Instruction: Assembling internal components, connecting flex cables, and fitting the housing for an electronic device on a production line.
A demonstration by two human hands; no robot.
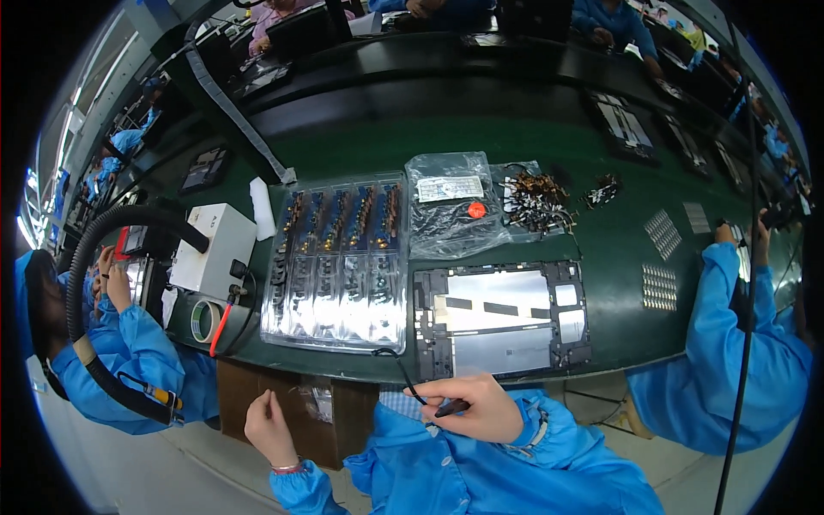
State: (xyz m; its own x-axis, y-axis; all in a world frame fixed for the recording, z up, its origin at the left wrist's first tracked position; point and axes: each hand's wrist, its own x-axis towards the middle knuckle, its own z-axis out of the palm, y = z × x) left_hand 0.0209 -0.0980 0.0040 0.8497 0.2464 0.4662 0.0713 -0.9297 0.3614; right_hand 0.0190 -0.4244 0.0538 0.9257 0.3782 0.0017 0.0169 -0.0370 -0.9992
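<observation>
My right hand is closed around a black pen-shaped tool, just off the table's front edge. A thin black cord curves from the table edge to the fingers of that hand. Lower left, over a brown cardboard box, my left hand has its thumb and fingers pressed together; anything between them is too small to make out. In front of me lies a tablet-sized black frame with silvery plates and dark strips. Left of it, a clear plastic tray holds rows of small circuit boards and dark parts.
Behind the frame lie a clear plastic bag and a pile of small cable parts. A white box with a black hose and a tape roll stand left. Metal part sheets lie right. Co-workers sit on both sides.
</observation>
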